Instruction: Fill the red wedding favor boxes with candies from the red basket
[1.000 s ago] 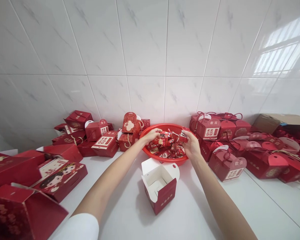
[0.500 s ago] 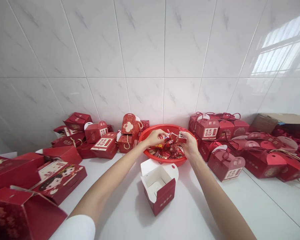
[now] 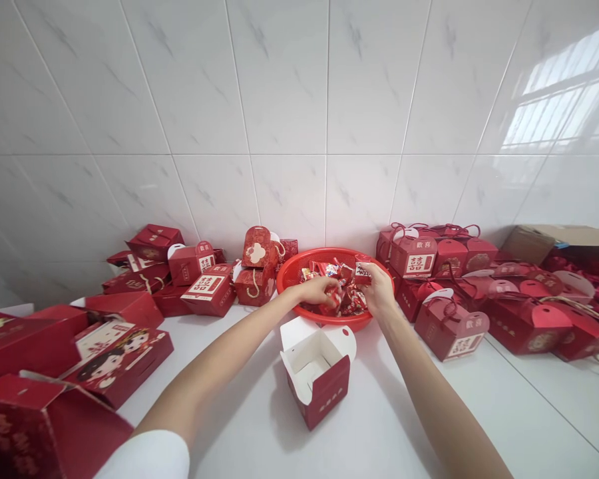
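A red plastic basket [image 3: 299,261] of wrapped candies [image 3: 353,299] stands against the wall. Inside it, my left hand [image 3: 320,291] has its fingers curled down on a red-wrapped candy [image 3: 335,298]. Over the basket's right side, my right hand [image 3: 381,290] pinches a small red packet [image 3: 363,270] with white lettering. Just in front of the basket sits an open red gift box [image 3: 317,379], its white inside showing and its lid flaps spread. Nothing shows inside that box except its bare white floor.
Red gift boxes [image 3: 209,289] are piled on the left, and larger boxes [image 3: 124,359] lie nearer me. Several handled boxes [image 3: 449,326] crowd the right side, some with cords. A brown cardboard carton [image 3: 539,238] stands at far right. White tiled wall [image 3: 289,199] rises behind.
My left hand has moved right and toward me within the basket and closed lower among the candies. My right hand stays nearly still with the packet.
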The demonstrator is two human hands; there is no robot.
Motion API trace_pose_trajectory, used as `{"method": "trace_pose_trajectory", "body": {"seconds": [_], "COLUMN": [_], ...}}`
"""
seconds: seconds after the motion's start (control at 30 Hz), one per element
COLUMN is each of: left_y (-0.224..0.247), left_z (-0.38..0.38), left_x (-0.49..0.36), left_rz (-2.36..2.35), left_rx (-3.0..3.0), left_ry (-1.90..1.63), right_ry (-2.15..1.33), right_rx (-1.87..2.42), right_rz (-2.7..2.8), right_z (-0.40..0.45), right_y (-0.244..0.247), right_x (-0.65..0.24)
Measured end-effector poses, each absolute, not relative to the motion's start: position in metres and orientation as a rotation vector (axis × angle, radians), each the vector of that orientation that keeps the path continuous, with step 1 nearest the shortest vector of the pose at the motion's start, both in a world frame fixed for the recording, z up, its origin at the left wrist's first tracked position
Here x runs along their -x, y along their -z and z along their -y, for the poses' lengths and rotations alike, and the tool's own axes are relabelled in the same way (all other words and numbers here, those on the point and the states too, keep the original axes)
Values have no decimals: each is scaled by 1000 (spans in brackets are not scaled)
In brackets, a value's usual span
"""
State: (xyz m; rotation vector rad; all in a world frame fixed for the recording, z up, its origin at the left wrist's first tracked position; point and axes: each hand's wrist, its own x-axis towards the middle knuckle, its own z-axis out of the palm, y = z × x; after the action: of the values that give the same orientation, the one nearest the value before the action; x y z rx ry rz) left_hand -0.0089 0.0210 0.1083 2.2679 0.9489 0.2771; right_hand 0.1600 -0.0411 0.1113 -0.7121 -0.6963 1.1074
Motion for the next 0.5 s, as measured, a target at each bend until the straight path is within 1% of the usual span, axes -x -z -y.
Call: {"method": "trace_pose_trajectory", "body": {"seconds": [0.1,0.2,0.33,0.5], "left_y": [-111,-113,-114,-114], "left_z": [-24,-26,-26,-24], "left_x": [11,12,12,13], "left_rz": [-841,-823,-780,-696], "left_rx": [-2089,-1985,-1866,-1826], "left_ry": [-735,-961,-1060,-1034], "right_ry": [-1113,-1109,-1097,-1065], "right_rx": [722,736,784,823], "right_rz": [698,697,710,802], "right_z": [41,44,46,45], "right_y": [-111,-114,-116,-113], "right_x": [-160,-159,-157,-156]}}
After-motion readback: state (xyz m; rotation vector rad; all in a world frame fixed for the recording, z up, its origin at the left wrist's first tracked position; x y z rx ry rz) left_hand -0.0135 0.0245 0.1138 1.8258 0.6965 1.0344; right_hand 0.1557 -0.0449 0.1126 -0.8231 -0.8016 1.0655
